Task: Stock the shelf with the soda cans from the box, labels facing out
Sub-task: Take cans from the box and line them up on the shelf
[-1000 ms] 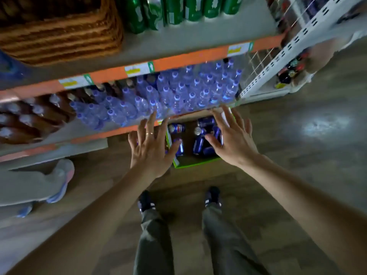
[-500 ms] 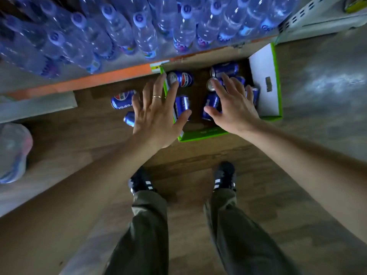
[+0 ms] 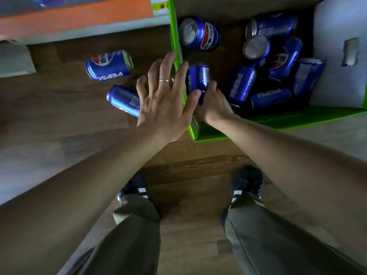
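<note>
A green cardboard box (image 3: 278, 121) lies open on the wooden floor with several blue soda cans inside, most on their sides. My right hand (image 3: 213, 104) reaches into the box's near left corner and grips one blue can (image 3: 197, 77) lying there. My left hand (image 3: 164, 96) hovers with fingers spread above the box's left wall (image 3: 175, 34), holding nothing. Two more blue cans lie on the floor left of the box: one (image 3: 109, 65) with its label up, the other (image 3: 123, 100) partly hidden under my left hand.
The orange front edge of the bottom shelf (image 3: 79, 20) runs along the top left. The box's white flap (image 3: 337, 56) stands open at the right. My two shoes (image 3: 248, 181) stand on the floor just behind the box.
The view has dropped closer to the box. My right hand moved left across the box and closed around a can at the near left corner. My left hand stays spread over the box's left wall.
</note>
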